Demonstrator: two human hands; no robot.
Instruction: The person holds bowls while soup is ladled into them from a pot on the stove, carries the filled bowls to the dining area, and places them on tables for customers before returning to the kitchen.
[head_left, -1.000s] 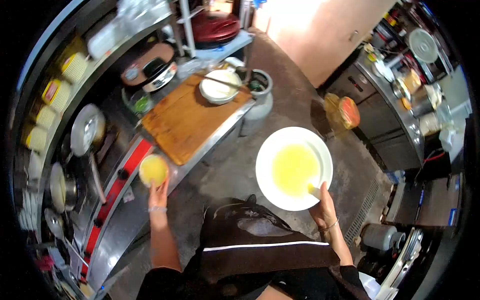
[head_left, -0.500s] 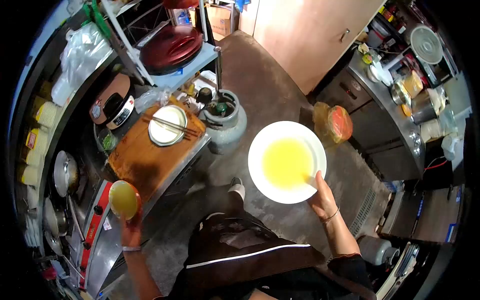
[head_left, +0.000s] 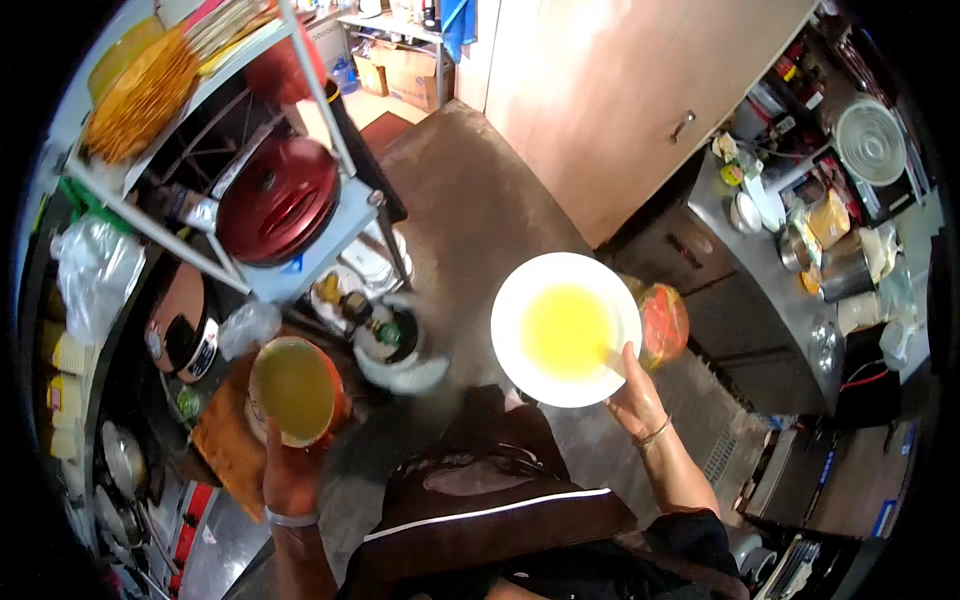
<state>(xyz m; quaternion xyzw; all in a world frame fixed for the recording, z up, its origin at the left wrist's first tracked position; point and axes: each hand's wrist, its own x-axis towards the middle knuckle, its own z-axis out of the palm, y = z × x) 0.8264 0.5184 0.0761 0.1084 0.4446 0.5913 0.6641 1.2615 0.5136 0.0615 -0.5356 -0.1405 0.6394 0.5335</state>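
My right hand grips the rim of a wide white bowl with bright yellow liquid in it. The thumb lies over the near right edge. On the left, my left hand is closed on a smaller bowl with an orange-red outside. Dull yellow liquid fills this one. It is held over the right part of a wooden cutting board, covering much of it. Both bowls are held about level, well apart from each other.
A gas cylinder stands on the floor ahead to the left. Above it, a metal rack holds a dark red lidded pan. A rice cooker and pans are at the left. On the right runs a steel counter with pots.
The view has shifted forward and left. My left hand has brought its bowl forward from beside the stove to over the board, in front of where the chopsticks lay. My right hand keeps its bowl.
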